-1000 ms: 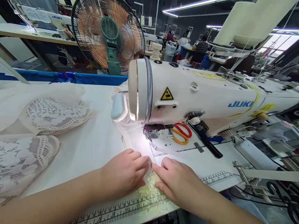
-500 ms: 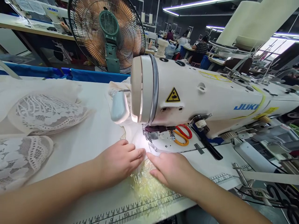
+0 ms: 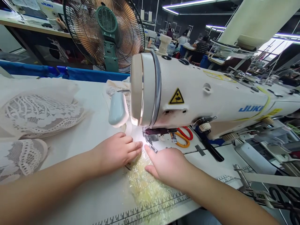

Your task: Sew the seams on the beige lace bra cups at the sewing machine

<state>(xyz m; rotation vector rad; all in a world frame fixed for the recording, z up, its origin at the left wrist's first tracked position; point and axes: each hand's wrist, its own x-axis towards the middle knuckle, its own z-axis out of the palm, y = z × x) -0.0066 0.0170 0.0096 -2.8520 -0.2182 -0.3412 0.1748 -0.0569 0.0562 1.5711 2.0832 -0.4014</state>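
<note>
My left hand (image 3: pixel 119 152) is closed, fingers curled and pressed together beside the presser foot (image 3: pixel 150 140) of a white sewing machine (image 3: pixel 182 93). Its fingertips are at the edge of pale fabric (image 3: pixel 128 128), washed out by the lamp glare; the grip is partly hidden. My right hand (image 3: pixel 167 165) lies with index finger stretched toward the needle area and thumb apart, close to the left fingertips. Under both hands spreads a crinkled, shiny, yellowish film patch (image 3: pixel 142 184) on the table. Behind the machine head lies more pale lace fabric (image 3: pixel 112 87).
Lace pieces (image 3: pixel 42 114) lie at the left. Scissors with orange and red handles (image 3: pixel 184 140) rest beneath the machine arm, near a black-handled tool (image 3: pixel 214 151). A printed ruler (image 3: pixel 150 210) runs along the front edge. A large fan (image 3: pixel 106 34) stands behind; people sit farther back.
The view has shifted slightly. Both hands have moved a little toward the presser foot, uncovering more of the yellowish patch. A small dark line now shows below my left hand.
</note>
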